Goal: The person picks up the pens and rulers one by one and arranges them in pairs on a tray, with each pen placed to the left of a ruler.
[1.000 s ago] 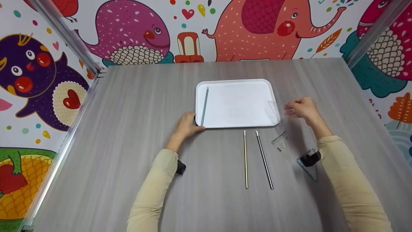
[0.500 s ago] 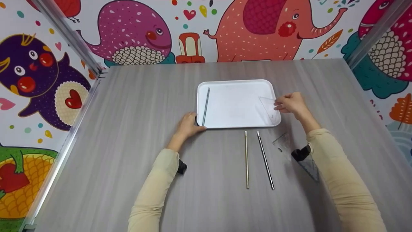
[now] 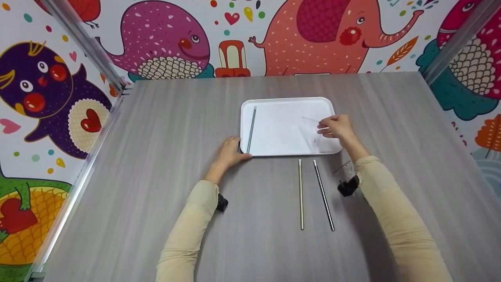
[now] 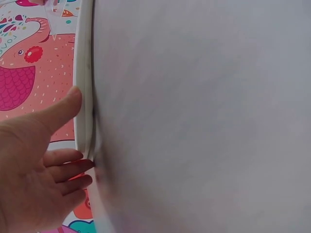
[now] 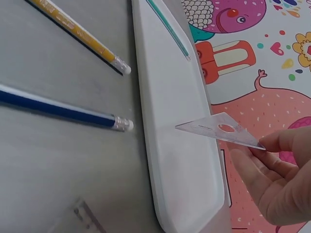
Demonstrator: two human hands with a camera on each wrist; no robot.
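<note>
Long, creased, pale cream-yellow fabric covers the person's left sleeve (image 3: 188,231) and right sleeve (image 3: 395,211), with a small, boxy black camera (image 3: 222,203) at each cuff.

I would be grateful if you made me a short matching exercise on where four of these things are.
1. Green pencil
2. Clear set square
3. Left hand
4. Blue pencil

A. Pinched by the right hand
B. Lying on the table
C. Lying inside the white tray
D. Touching the tray at its near left corner

Pairs: 1-C, 2-A, 3-D, 4-B
</note>
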